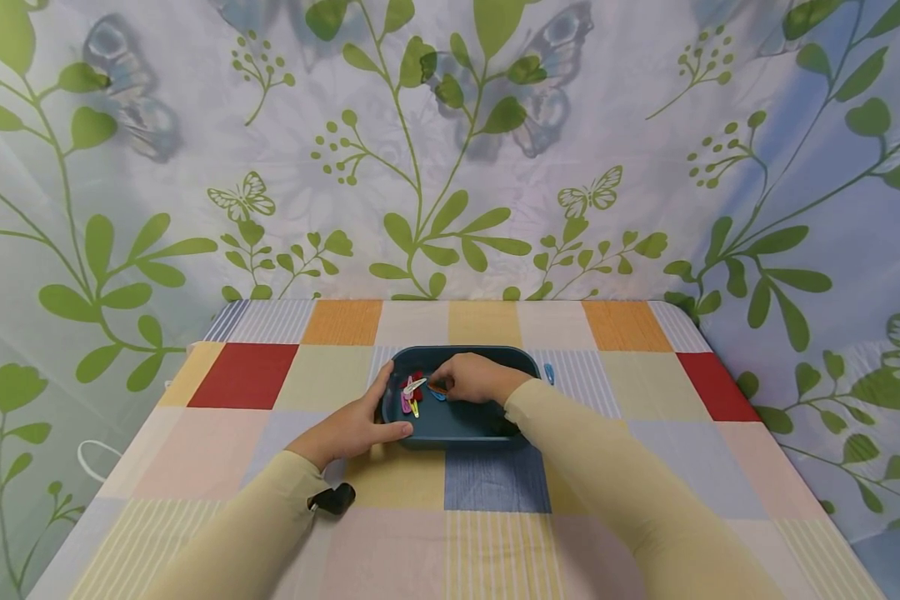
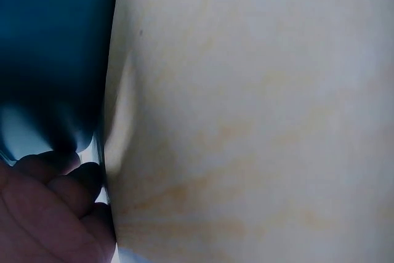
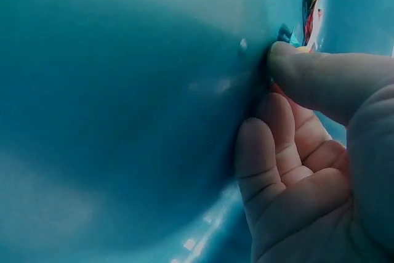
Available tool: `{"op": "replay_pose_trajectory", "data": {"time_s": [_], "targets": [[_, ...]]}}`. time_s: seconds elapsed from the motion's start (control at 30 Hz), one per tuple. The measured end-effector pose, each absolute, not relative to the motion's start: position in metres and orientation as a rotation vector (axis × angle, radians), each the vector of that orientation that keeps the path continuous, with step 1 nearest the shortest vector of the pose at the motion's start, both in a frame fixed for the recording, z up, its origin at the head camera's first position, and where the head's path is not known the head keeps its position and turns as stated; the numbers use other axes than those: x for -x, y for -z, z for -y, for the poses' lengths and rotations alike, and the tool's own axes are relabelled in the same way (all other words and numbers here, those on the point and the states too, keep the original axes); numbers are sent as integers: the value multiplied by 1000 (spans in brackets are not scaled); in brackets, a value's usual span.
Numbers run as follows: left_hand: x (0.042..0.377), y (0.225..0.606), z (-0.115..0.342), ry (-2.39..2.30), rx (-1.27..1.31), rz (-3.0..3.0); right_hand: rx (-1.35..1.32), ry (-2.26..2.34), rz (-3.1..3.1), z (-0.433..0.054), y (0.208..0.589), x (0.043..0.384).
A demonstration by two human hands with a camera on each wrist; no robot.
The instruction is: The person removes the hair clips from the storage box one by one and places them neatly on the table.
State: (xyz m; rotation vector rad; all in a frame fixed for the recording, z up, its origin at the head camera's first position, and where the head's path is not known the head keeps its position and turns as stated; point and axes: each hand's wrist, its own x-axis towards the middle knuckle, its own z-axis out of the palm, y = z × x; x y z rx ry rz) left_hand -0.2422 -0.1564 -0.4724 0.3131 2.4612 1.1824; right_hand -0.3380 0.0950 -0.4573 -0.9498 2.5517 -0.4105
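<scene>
A dark teal tray (image 1: 465, 443) stands on the table. My left hand (image 1: 354, 429) holds its left end, thumb along the front wall and fingers at the left side; in the left wrist view curled fingers (image 2: 77, 189) touch the tray wall (image 2: 55, 41). Inside lie several snap hair clips, among them a white clip (image 1: 415, 384), a pink clip (image 1: 405, 404) and a yellow clip (image 1: 416, 409). My right hand (image 1: 482, 377) reaches into the tray, thumb and forefinger pinching an orange hair clip (image 1: 438, 388), mostly hidden. Just below its fingertips is a blue clip (image 1: 438, 396).
Another blue hair clip (image 1: 549, 373) lies on the patchwork tablecloth (image 1: 645, 387), just right of the tray. A black device (image 1: 333, 499) is at my left wrist. Behind the table hangs a leaf-patterned curtain (image 1: 292, 167). A white cord (image 1: 93, 458) loops at the left edge.
</scene>
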Motion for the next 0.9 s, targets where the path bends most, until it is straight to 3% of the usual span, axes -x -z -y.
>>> {"op": "replay_pose_trajectory", "data": {"time_s": [0.9], "targets": [[242,472,157,-1183,-336,-2453,983,355,-2569,-90,456,334]]}}
